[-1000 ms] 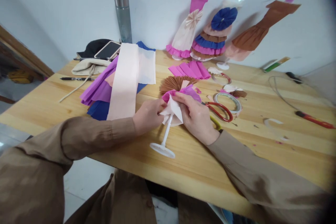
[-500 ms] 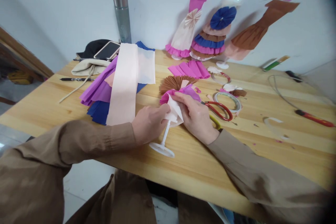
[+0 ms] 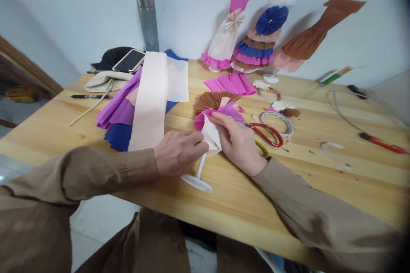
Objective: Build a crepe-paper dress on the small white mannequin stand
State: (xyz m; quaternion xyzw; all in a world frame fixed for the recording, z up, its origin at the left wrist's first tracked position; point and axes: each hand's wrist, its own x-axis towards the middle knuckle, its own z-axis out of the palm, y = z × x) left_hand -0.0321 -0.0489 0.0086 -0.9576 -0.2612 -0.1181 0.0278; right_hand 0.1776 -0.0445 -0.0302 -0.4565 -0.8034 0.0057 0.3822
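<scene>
A small mannequin wrapped in white crepe paper (image 3: 211,132) lies tilted over the table, its white round-based stand (image 3: 198,182) toward me. My right hand (image 3: 240,143) is closed round its upper part, fingers over the paper and beside a magenta crepe paper piece (image 3: 200,120). My left hand (image 3: 181,151) is closed, with thumb and fingers pinched at the paper's lower left edge, just above the stand. The fingertips partly hide that edge. Just beyond the hands sits a pleated brown paper fan (image 3: 209,101).
Red-handled scissors (image 3: 269,134) and a tape roll (image 3: 277,123) lie right of my right hand. Crepe paper strips (image 3: 149,102) are stacked left. Three dressed mannequins (image 3: 270,38) and a steel flask (image 3: 147,17) stand along the wall. A screwdriver (image 3: 382,143) lies far right.
My left hand has shifted slightly left and turned, its fingers now curled at the white paper's lower edge. The right hand keeps its hold; the view has shifted a little.
</scene>
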